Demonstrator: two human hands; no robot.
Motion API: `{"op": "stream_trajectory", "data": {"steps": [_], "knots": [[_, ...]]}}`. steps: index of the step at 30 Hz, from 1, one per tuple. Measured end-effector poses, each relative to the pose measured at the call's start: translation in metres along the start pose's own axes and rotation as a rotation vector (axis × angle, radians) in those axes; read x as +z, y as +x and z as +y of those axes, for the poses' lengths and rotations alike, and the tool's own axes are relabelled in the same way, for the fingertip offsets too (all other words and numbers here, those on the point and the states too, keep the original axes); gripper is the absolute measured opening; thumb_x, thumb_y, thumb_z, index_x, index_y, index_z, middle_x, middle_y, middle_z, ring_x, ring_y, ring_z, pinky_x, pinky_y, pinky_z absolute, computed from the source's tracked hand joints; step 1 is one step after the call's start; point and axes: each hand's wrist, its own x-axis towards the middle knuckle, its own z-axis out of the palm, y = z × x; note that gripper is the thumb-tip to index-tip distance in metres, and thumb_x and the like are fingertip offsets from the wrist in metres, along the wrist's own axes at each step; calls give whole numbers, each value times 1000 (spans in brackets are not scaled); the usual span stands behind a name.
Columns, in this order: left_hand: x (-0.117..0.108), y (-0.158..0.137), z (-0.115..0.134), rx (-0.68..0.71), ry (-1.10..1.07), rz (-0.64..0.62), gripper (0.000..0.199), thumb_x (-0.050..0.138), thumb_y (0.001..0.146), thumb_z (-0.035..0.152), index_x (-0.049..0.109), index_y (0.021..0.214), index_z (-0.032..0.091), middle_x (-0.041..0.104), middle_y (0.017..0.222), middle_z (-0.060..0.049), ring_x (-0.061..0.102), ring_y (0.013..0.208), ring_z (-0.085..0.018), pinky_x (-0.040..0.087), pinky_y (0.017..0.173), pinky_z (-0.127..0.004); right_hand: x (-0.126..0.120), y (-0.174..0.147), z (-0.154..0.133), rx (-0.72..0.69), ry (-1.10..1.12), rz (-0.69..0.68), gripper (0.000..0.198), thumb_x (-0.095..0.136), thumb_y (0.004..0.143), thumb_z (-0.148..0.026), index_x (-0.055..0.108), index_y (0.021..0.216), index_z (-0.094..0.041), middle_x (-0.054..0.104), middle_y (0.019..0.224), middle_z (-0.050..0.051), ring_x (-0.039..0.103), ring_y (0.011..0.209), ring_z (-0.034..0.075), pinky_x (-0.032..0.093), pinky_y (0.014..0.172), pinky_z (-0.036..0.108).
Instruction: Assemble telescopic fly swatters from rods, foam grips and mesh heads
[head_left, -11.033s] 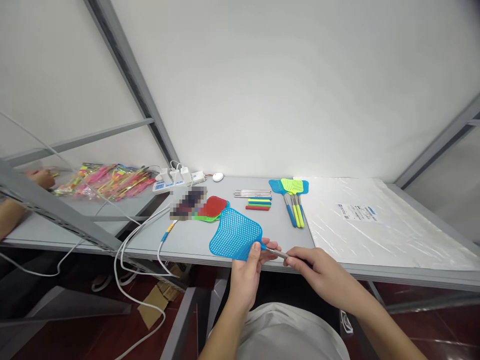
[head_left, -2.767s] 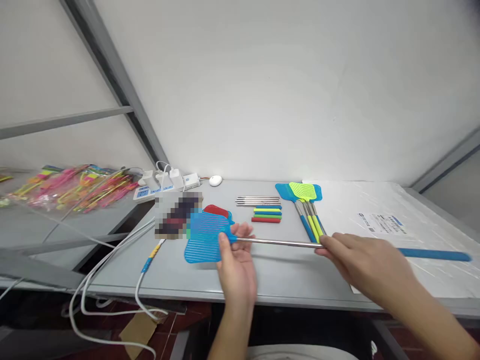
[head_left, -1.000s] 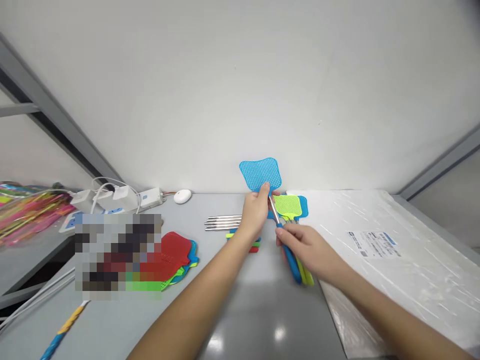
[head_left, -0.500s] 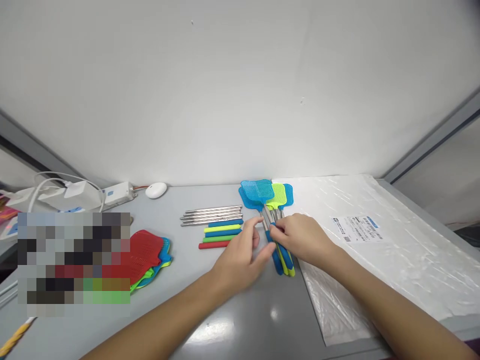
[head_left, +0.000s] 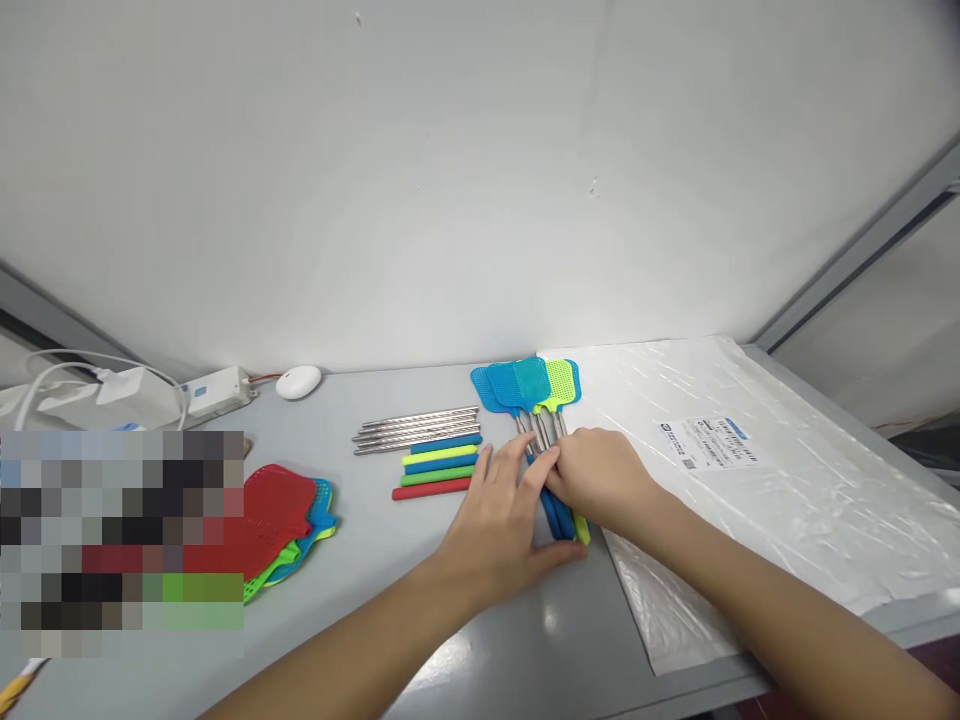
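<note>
Several assembled fly swatters (head_left: pixel 525 385) lie in a bundle, their blue and yellow-green mesh heads overlapping near the wall. My right hand (head_left: pixel 604 475) is closed over their grips, hiding part of the metal shafts. On the bundle's left side is my left hand (head_left: pixel 499 525), fingers spread along it and thumb at the lower ends of the blue and yellow handles. Left of that hand lies a row of loose coloured handle grips (head_left: pixel 439 478) in blue, yellow, green and red. Just beyond them several metal rods (head_left: pixel 416 430) rest side by side.
Loose swatter heads (head_left: pixel 274 515) in red, blue and green are piled at left, beside a blurred-out patch. Power adapters and cables (head_left: pixel 142 395) and a white oval object (head_left: pixel 298 382) stand at the back left. A white plastic package (head_left: pixel 780 530) with a label covers the right side.
My left hand has moved in against the bundle, its thumb reaching the handle ends. The swatter heads have shifted among themselves, the yellow one now lying more to the right.
</note>
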Motion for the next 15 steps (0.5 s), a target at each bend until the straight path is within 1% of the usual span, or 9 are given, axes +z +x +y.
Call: {"op": "stream_trajectory", "data": {"steps": [3, 7, 12, 15], "knots": [[-1, 1, 2, -16, 2, -68, 105, 69, 73, 61, 10, 151, 23, 22, 156, -20, 19, 146, -33, 15, 115, -62, -2, 2, 5, 15, 19, 14, 38, 41, 93, -36, 71, 84, -15, 69, 77, 14, 67, 77, 24, 41, 64, 28], [2, 5, 2, -34, 4, -133, 110, 63, 74, 68, 4, 153, 22, 10, 160, -19, 8, 148, -33, 11, 116, -62, -3, 6, 14, 15, 29, 51, 38, 38, 92, -34, 70, 84, -17, 70, 81, 12, 66, 73, 24, 39, 60, 29], [7, 11, 1, -36, 18, -170, 112, 57, 74, 74, 1, 154, 20, 6, 160, -18, 2, 148, -32, 8, 117, -60, 1, 13, 21, 25, 29, 50, 37, 38, 92, -31, 70, 84, -16, 70, 82, 13, 66, 71, 23, 39, 61, 29], [7, 13, 2, -29, 26, -185, 109, 56, 76, 72, 3, 154, 18, 7, 160, -19, 1, 148, -31, 8, 117, -59, 4, 16, 23, 28, 27, 48, 35, 38, 92, -30, 69, 85, -15, 70, 83, 13, 66, 73, 23, 40, 62, 28]]}}
